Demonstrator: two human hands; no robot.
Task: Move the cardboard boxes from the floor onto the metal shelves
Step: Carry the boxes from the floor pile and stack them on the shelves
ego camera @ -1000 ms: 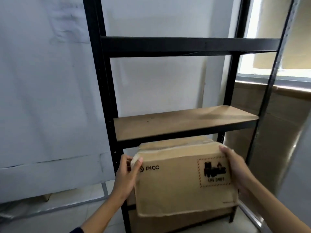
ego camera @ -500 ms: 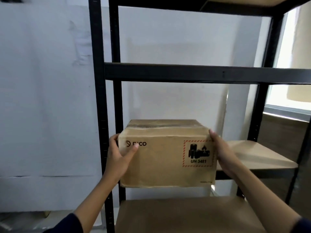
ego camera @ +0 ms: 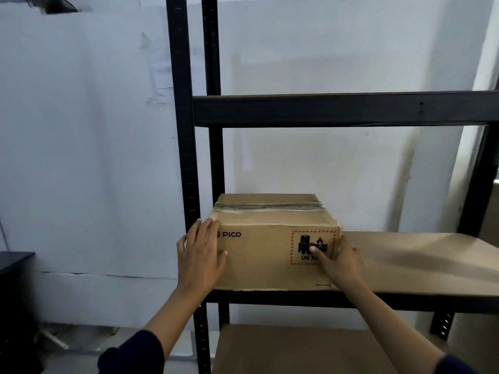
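Two dark sleeves come up from the bottom edge of the frame, one at lower left and one at lower right, and the bare forearms reach toward the rack. Left hand (ego camera: 201, 256) lies flat against the near face of the cardboard box (ego camera: 272, 240), at its left corner, fingers spread and straight, the tips reaching up to the top edge just beside the printed PICO logo (ego camera: 229, 234). Right hand (ego camera: 339, 263) is at the box's lower right corner; one finger is stretched out with its tip on the red-bordered hazard label (ego camera: 313, 247), covering part of the UN number, while the other fingers are tucked behind the hand and I cannot tell how they lie. Neither hand wraps around the box.

That box sits on the middle shelf board (ego camera: 418, 263) of the black metal shelving unit (ego camera: 186, 157), pushed to the left end of the board, close against the left uprights, near the middle of the frame. Its front edge is about level with the board's front edge. A strip of tape runs across its top. To the right of the box the brown board stretches to the frame's right edge.

Below, in the lower middle of the frame, the next board down (ego camera: 297, 349) shows. Above the box a black crossbeam (ego camera: 337, 109) spans the rack. Behind everything stands a pale wall (ego camera: 81, 157), and a dark piece of furniture (ego camera: 13, 265) shows at the left edge.
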